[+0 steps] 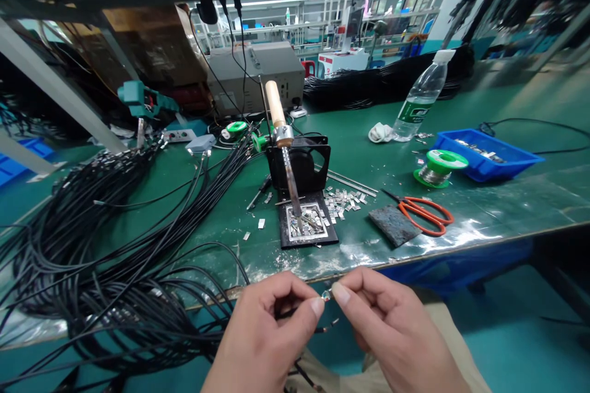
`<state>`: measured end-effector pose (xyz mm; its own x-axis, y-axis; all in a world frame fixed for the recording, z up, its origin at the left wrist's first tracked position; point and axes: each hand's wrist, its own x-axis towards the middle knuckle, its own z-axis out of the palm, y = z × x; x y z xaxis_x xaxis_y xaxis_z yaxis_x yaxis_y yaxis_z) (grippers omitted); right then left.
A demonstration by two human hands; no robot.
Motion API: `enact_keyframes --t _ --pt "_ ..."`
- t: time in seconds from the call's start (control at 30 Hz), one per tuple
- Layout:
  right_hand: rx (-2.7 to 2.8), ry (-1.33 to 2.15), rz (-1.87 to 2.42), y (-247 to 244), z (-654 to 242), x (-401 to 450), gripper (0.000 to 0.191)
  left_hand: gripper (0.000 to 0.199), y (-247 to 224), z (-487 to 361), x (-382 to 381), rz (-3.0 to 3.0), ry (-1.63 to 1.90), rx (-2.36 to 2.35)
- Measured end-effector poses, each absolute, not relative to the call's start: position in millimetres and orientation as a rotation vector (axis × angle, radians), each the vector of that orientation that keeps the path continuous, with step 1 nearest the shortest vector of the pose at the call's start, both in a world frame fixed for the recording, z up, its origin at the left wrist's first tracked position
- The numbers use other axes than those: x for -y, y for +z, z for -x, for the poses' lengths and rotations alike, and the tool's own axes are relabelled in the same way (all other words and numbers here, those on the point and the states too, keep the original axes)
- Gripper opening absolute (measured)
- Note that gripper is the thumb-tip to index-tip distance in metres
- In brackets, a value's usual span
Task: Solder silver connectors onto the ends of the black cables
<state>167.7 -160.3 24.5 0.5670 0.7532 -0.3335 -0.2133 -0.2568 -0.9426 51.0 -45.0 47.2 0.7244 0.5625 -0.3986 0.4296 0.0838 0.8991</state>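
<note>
In front of the bench edge, my left hand point(276, 325) is closed in a pinch round a black cable, mostly hidden by the fingers. The cable's stripped end point(326, 296), with tiny coloured wires, pokes out at the thumb tip. My right hand point(385, 319) meets it there, thumb and fingers pinched on something small and dark that I cannot make out. Below the hands hang other cable ends point(328, 325). Beyond them, a wooden-handled soldering iron point(288, 181) leans tip-down over a black stand point(286, 239) with a metal-framed tray point(291, 236) of small metal pieces.
Black cables point(59, 258) sprawl over the left side and front edge. Loose metal pieces point(343, 202) lie right of the stand. Farther right are orange-handled scissors point(426, 216), a dark pad point(391, 226), a solder spool point(436, 172), a blue tray point(511, 166) and a water bottle point(419, 101).
</note>
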Motion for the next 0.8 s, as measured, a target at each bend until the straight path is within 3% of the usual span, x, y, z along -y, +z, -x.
enact_keyframes --t 0.8 --pt "0.478 1.08 1.497 11.2 -170.7 153.1 0.057 0.038 41.7 -49.9 39.1 -1.396 0.11 -0.8"
